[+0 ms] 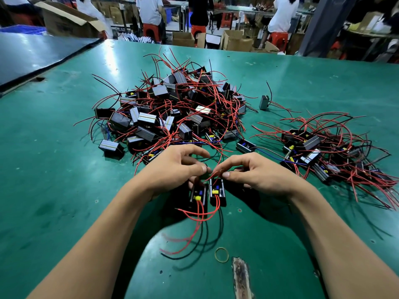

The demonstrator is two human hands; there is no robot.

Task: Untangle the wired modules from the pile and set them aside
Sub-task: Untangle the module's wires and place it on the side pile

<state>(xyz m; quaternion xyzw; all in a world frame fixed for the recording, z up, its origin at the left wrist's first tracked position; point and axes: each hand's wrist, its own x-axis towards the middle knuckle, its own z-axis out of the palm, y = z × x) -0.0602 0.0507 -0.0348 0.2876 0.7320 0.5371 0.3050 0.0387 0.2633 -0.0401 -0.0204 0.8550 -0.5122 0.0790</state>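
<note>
Fingers of the left hand (172,169) and right hand (257,175) pinched red wires (213,174) on two modules (217,192); a small cluster (319,152) lay aside, the big pile (172,108) mostly unsorted.

Bright overhead light, glare streaks on my green table (54,169) at 11 and 1 o'clock, soft shadows beneath my left hand (172,167) and right hand (254,173), edges bowed, background at 12 blurred.
</note>
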